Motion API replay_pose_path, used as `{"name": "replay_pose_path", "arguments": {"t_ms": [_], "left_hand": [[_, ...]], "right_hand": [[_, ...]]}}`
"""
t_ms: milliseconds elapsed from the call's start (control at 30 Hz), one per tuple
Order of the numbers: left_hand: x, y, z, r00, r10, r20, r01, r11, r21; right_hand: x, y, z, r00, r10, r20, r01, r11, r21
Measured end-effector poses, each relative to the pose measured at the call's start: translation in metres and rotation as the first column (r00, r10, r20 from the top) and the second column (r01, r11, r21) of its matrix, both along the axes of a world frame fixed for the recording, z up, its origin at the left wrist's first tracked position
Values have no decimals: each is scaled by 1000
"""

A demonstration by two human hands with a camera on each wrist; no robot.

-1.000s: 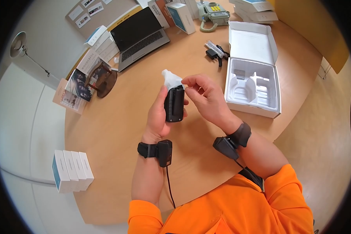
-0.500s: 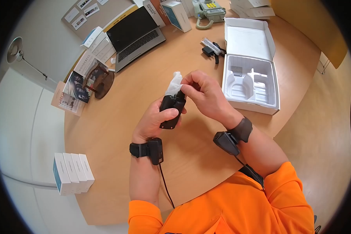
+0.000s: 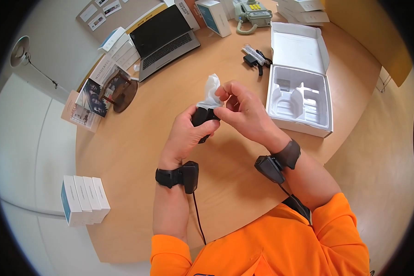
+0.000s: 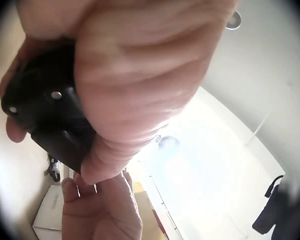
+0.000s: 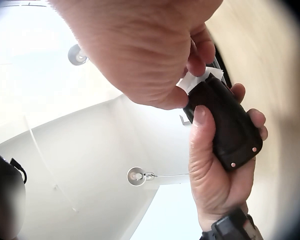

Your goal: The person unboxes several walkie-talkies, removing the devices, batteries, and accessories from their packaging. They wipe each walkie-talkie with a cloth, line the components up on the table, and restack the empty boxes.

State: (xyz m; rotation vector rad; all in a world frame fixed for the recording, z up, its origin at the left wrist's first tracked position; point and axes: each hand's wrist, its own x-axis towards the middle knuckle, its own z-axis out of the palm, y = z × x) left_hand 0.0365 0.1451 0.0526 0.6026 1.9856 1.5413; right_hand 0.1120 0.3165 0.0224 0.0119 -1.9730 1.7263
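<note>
My left hand (image 3: pixel 179 135) grips a black handheld device (image 3: pixel 200 117), its thumb across the near face. In the right wrist view the device (image 5: pixel 227 122) shows a raised part along its face and two metal studs at its lower end. A crumpled thin white wrapper (image 3: pixel 211 91) stands up from the device's top end. My right hand (image 3: pixel 253 115) is at that end, pinching the wrapper with curled fingers. Its thumb is at the device's upper edge. The left hand's fingers wrap behind the device and are partly hidden.
An open white box (image 3: pixel 300 126) with a moulded tray lies to the right. Behind the hands are a black power adapter (image 3: pixel 250 60), a laptop (image 3: pixel 165 39) and a telephone (image 3: pixel 253 16). Small white boxes (image 3: pixel 85 200) stand at the left edge; a wooden chair model (image 3: pixel 122 94) is farther back.
The device has tilted in my left hand, whose thumb has come across its face. My right hand stays at its top end while the wrapper stands higher and more upright.
</note>
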Motion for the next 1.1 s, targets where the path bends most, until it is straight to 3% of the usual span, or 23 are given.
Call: {"name": "replay_pose_path", "arguments": {"t_ms": [167, 467, 600, 800, 1000, 1100], "left_hand": [[1, 3, -3, 992, 19, -126, -27, 998, -61], [-4, 0, -5, 997, 70, -13, -69, 996, 58], [-6, -1, -9, 998, 45, -38, -44, 998, 37], [-5, 2, -10, 996, 82, -18, -81, 994, 76], [-5, 1, -12, 995, 100, -24, -94, 982, 165], [-5, 3, -12, 990, 139, -30, -130, 969, 209]], "right_hand": [[-3, 3, -11, 1000, -7, -19, 9, 989, 148], [-3, 3, -11, 999, -1, -43, 8, 987, 163], [-3, 2, -10, 1000, -15, -20, 18, 989, 146], [-4, -4, -16, 993, -69, -94, 93, 954, 285], [-3, -11, -18, 996, 21, -89, -7, 988, 157], [-5, -8, -19, 992, -2, -127, 22, 987, 159]]}}
